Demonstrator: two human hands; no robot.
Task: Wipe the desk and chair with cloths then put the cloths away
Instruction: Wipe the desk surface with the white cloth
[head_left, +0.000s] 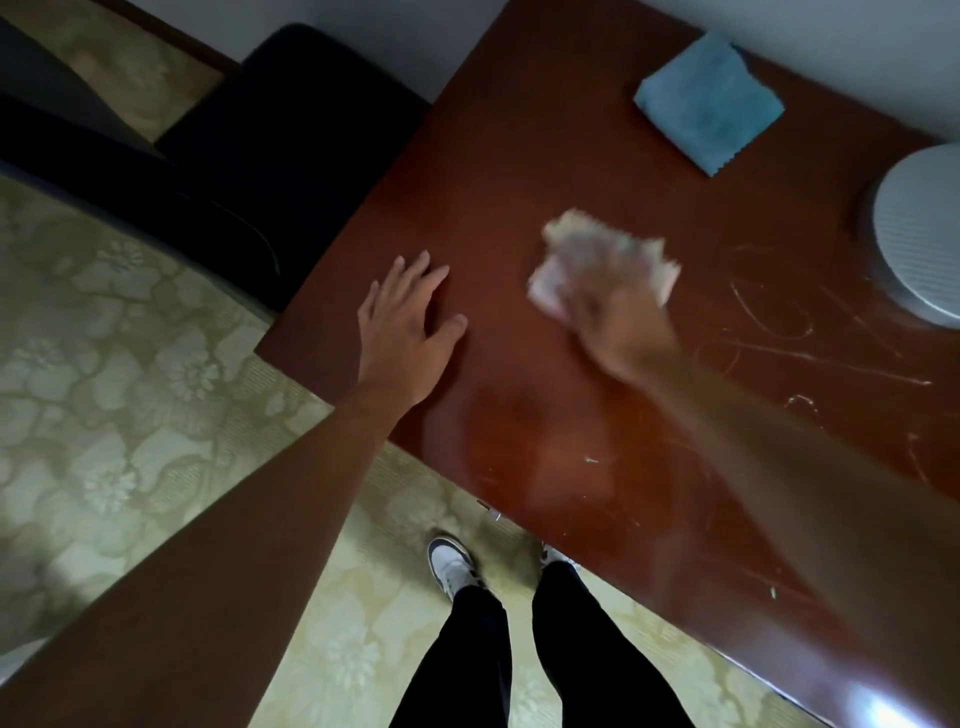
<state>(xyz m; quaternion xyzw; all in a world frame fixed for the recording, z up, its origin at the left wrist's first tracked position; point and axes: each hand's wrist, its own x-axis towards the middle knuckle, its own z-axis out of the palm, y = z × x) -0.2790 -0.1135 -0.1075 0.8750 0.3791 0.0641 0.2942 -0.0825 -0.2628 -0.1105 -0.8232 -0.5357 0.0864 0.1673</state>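
The reddish-brown wooden desk (519, 171) fills the right half of the view. My right hand (618, 317) is blurred by motion and presses a pale pink cloth (566, 249) onto the middle of the desk top. My left hand (405, 322) lies flat with fingers spread near the desk's left corner, holding nothing. A folded blue cloth (709, 104) rests at the far side of the desk near the wall. The dark chair (270, 135) stands to the left of the desk, its seat partly under shadow.
A round white ribbed object (919, 234) sits at the desk's right edge. Pale scratches or marks (810, 332) streak the wood in front of it. My legs and white shoes (452, 561) stand on a patterned cream floor (130, 364) by the desk's front edge.
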